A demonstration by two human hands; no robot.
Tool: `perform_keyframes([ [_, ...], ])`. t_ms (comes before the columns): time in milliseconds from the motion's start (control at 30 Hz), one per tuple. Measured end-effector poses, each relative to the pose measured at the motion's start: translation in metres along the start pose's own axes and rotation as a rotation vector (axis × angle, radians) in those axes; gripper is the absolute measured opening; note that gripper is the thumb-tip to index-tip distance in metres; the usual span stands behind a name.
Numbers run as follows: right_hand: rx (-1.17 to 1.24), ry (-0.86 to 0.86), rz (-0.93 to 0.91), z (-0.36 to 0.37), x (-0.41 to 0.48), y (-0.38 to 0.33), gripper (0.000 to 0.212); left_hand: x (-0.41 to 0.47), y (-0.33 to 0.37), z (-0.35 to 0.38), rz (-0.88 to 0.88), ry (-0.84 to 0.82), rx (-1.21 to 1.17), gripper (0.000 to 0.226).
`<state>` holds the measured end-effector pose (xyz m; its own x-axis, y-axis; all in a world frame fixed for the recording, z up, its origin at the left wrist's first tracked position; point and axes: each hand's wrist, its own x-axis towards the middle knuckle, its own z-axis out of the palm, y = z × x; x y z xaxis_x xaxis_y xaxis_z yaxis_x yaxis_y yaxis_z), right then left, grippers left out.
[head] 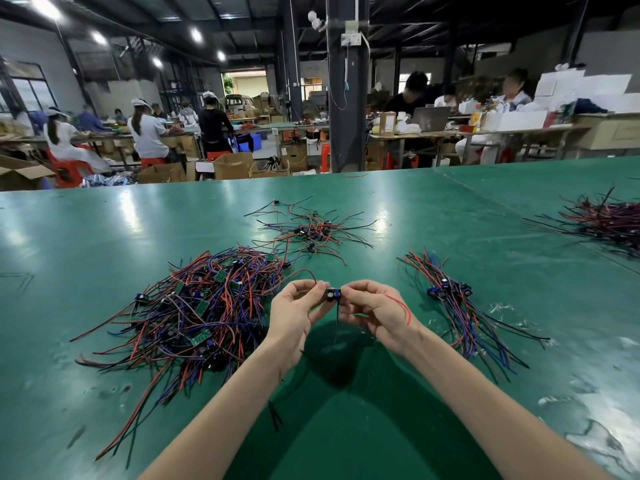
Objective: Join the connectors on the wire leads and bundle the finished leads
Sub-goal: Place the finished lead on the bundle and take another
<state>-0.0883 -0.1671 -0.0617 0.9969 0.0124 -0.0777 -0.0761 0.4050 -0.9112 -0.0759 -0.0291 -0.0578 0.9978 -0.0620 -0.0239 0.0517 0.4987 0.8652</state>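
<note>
Two bare arms reach out over the green table point(346, 427). Between the arms, closer to the person than the connector point(333, 294), two dark wire tips point(275, 416) lie on the table.

The left hand point(294, 315) and the right hand point(375, 313) are close together, held up off the table. Each one pinches the little dark connector with thumb and fingertips, one from each side. A thin black wire point(336, 323) hangs straight down from the connector. A red wire point(401, 306) curls across the right hand. Another reddish wire point(304, 271) bends up and over from the left hand's fingertips.

Left of the connector lies a big messy pile point(194, 306) of red, blue and black leads with small green boards in it. Right of the connector lies a tidier bunch point(457, 306) of leads, with blue plugs close together at its far end. Beyond the connector is a smaller loose pile point(311, 230) of leads. Far off to the right of the connector sits one more dark pile point(602, 220).

Far behind the connector, past the table, a dark pillar point(348, 98) stands. People point(149, 133) sit at other tables there, and cardboard boxes point(232, 166) stand on the floor.
</note>
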Motion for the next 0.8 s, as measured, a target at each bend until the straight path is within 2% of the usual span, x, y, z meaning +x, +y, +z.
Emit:
perform_keyframes([
  [133, 0.057, 0.074, -0.005, -0.003, 0.004, 0.001, 0.006, -0.002, 0.001, -0.001, 0.035, -0.006, 0.293, 0.013],
  [233, 0.103, 0.125, -0.006, -0.007, 0.009, 0.002, 0.006, 0.007, 0.010, 0.005, 0.004, -0.025, 0.397, 0.011],
  [367, 0.100, 0.208, -0.054, -0.012, 0.017, 0.004, 0.013, 0.055, 0.034, 0.029, -0.068, 0.047, 0.330, 0.013],
  [467, 0.041, 0.208, -0.099, -0.014, 0.021, 0.008, 0.017, 0.103, 0.053, 0.048, -0.074, 0.129, 0.225, 0.028],
  [533, -0.034, 0.196, -0.115, -0.015, 0.021, 0.011, 0.014, 0.129, 0.061, 0.054, -0.054, 0.133, 0.282, 0.039],
  [633, -0.155, 0.182, -0.136, -0.016, 0.022, 0.015, 0.011, 0.146, 0.072, 0.047, -0.070, 0.082, 0.467, 0.052],
  [800, -0.323, 0.155, -0.158, -0.014, 0.023, 0.018, 0.011, 0.146, 0.101, -0.005, 0.098, 0.103, 1.054, 0.040],
])
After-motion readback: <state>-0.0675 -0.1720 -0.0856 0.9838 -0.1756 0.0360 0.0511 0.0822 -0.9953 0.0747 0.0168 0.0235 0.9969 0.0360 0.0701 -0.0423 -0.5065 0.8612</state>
